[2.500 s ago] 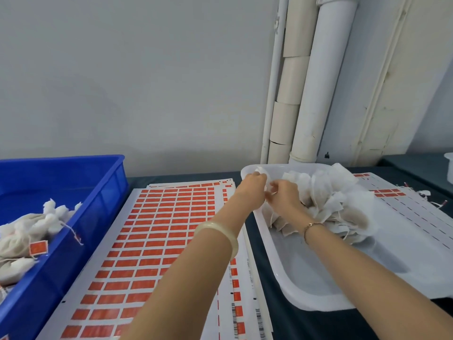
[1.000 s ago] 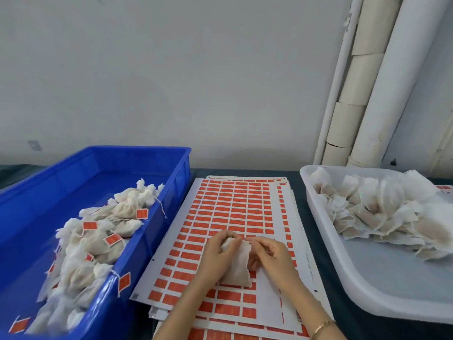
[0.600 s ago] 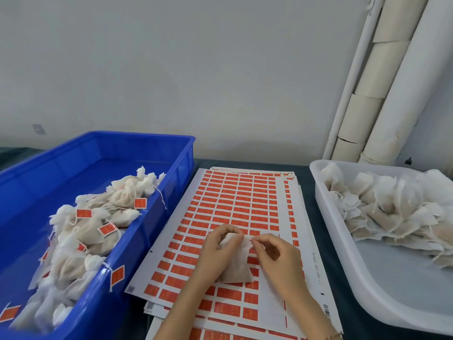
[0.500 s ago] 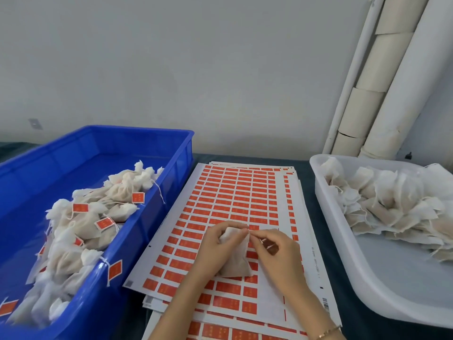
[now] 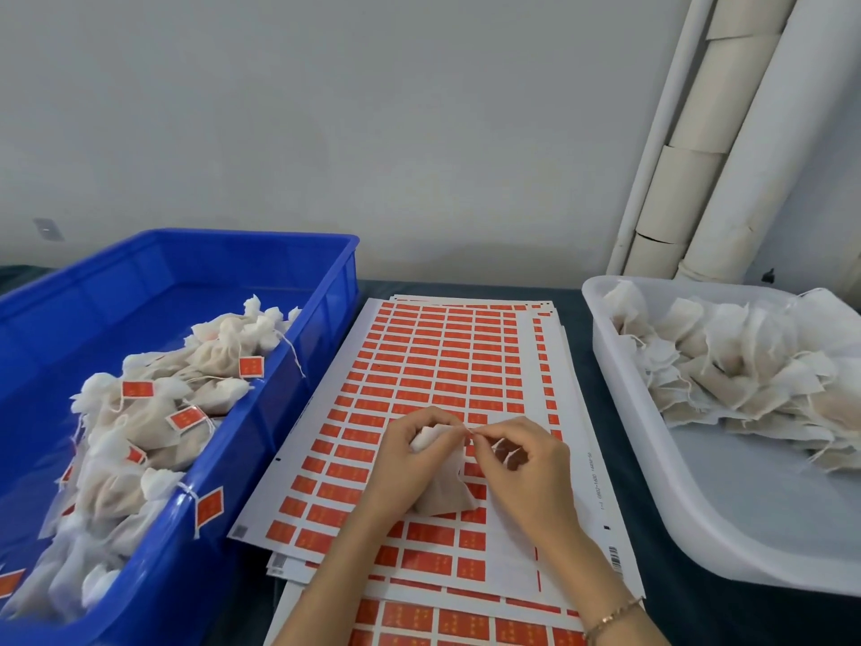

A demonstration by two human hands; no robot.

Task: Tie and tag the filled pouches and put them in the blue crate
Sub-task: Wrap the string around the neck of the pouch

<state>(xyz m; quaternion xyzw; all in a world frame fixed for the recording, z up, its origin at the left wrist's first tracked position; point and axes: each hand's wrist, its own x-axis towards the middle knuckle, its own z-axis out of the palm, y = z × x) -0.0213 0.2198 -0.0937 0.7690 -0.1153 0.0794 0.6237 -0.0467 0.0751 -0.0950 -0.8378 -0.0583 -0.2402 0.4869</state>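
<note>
My left hand (image 5: pixel 407 463) grips the gathered neck of a filled white pouch (image 5: pixel 442 489) over the sheets of red tag stickers (image 5: pixel 433 361). My right hand (image 5: pixel 522 468) pinches the pouch's thin drawstring (image 5: pixel 470 430) just right of the neck. The blue crate (image 5: pixel 298 272) stands at the left and holds several tied pouches with red tags (image 5: pixel 140 412). A white tray (image 5: pixel 699 519) at the right holds a heap of untied filled pouches (image 5: pixel 727 370).
The sticker sheets lie stacked on a dark table between crate and tray. White pipes (image 5: pixel 727 132) run up the wall at the back right. A grey wall closes the back of the table.
Both hands carried one pouch from the white tray to the sticker sheets. Since then the left hand has bunched the pouch's neck and the right hand has taken hold of the string.
</note>
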